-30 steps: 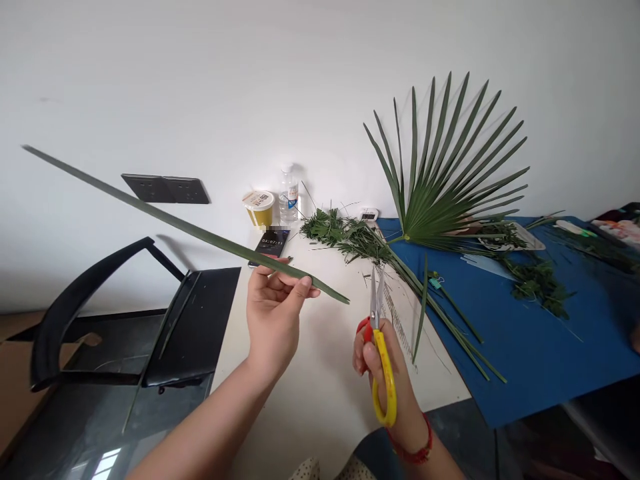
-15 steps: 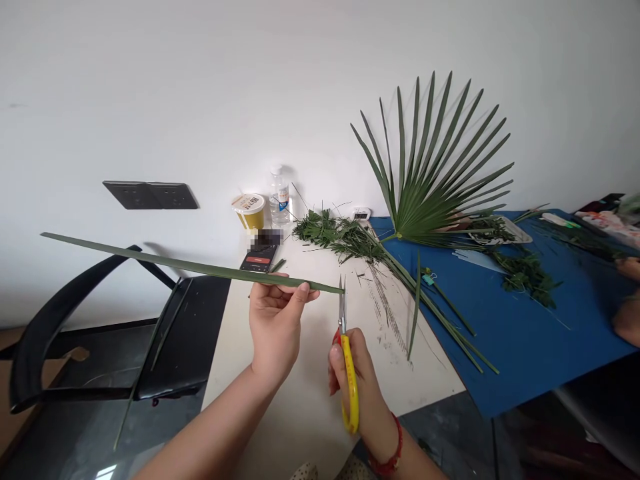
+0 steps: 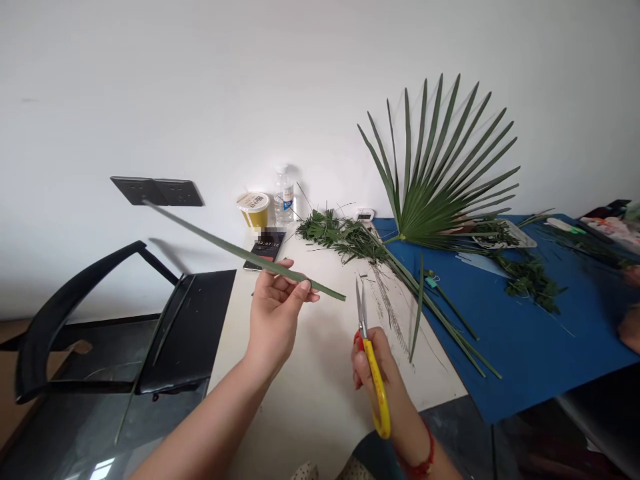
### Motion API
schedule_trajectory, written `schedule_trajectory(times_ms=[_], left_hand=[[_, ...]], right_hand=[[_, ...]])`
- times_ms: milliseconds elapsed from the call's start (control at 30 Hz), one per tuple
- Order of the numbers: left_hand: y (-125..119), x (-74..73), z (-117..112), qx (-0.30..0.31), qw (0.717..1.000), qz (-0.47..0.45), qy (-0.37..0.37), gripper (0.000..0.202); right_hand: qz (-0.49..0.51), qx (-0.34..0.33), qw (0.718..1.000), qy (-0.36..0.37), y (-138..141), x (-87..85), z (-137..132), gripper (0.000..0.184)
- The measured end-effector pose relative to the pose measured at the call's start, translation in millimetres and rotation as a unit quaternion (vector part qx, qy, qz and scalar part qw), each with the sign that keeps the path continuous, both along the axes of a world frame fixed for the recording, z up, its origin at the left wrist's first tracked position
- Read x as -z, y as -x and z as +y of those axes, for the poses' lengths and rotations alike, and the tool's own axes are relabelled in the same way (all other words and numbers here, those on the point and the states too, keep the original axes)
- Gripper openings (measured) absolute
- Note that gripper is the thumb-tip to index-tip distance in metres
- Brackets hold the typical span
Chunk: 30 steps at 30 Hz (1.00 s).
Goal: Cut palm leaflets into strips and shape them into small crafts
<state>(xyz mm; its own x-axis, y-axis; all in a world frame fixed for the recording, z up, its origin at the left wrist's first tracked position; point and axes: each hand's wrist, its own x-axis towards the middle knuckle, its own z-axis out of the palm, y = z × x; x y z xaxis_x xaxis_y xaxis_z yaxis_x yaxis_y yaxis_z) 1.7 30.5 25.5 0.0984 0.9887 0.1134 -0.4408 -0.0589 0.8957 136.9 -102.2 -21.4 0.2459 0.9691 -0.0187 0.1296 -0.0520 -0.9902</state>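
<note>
Above the white table, my left hand (image 3: 278, 313) pinches a long green palm leaf strip (image 3: 235, 251) near its right end, thumb on top. The strip slants up to the left, across the phone and as far as the wall socket. My right hand (image 3: 377, 367) grips scissors (image 3: 374, 383) with yellow and red handles. Their blades point up, slightly parted, a short gap to the right of the strip's cut end. A fan-shaped palm leaf (image 3: 435, 193) leans against the wall at the back right.
Bundled leaf strips (image 3: 345, 233) lie at the back of the white table (image 3: 310, 380). A yellow cup (image 3: 254, 212), a water bottle (image 3: 284, 197) and a phone (image 3: 270, 248) stand or lie behind my left hand. Another person's hand (image 3: 631, 323) is over the blue table (image 3: 520, 353); a black chair (image 3: 173, 333) is left.
The scissors have moved right, away from the strip's end, which they were touching before. The strip has tilted, its far left tip rising and its right end dipping.
</note>
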Motion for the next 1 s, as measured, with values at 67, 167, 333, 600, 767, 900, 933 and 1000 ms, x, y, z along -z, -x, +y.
schedule_trajectory(times_ms=[67, 167, 333, 600, 767, 900, 933, 1000], left_hand=[[3.4, -3.6, -0.3, 0.042, 0.999, 0.011, 0.002, 0.039], [6.2, -7.9, -2.9, 0.101, 0.994, 0.030, 0.012, 0.036], [7.9, -13.3, -6.7, 0.150, 0.988, 0.034, 0.022, 0.036], [8.0, -19.5, -8.7, 0.152, 0.988, 0.030, 0.009, 0.037], [9.7, -22.2, -10.6, 0.156, 0.987, 0.030, -0.020, 0.037], [11.2, -20.3, -10.2, 0.156, 0.987, 0.021, -0.038, 0.038], [11.5, -19.5, -9.9, 0.155, 0.987, 0.019, -0.041, 0.038], [12.1, -17.8, -9.5, 0.154, 0.987, 0.020, -0.043, 0.037]], right_hand=[[-0.068, -0.031, 0.997, 0.026, -13.0, -13.2, -6.3, 0.023], [-0.172, -0.035, 0.982, 0.071, -24.9, -31.7, -13.6, 0.030], [-0.305, -0.026, 0.946, 0.106, -32.2, -51.0, -18.0, 0.037], [-0.392, -0.034, 0.913, 0.111, -35.6, -69.3, -20.4, 0.034], [-0.389, -0.048, 0.913, 0.118, -36.7, -76.6, -22.9, 0.034], [-0.395, -0.044, 0.912, 0.104, -36.3, -79.8, -25.6, 0.037], [-0.397, -0.042, 0.911, 0.101, -36.3, -80.4, -26.2, 0.038], [-0.402, -0.037, 0.909, 0.099, -36.4, -81.4, -26.9, 0.040]])
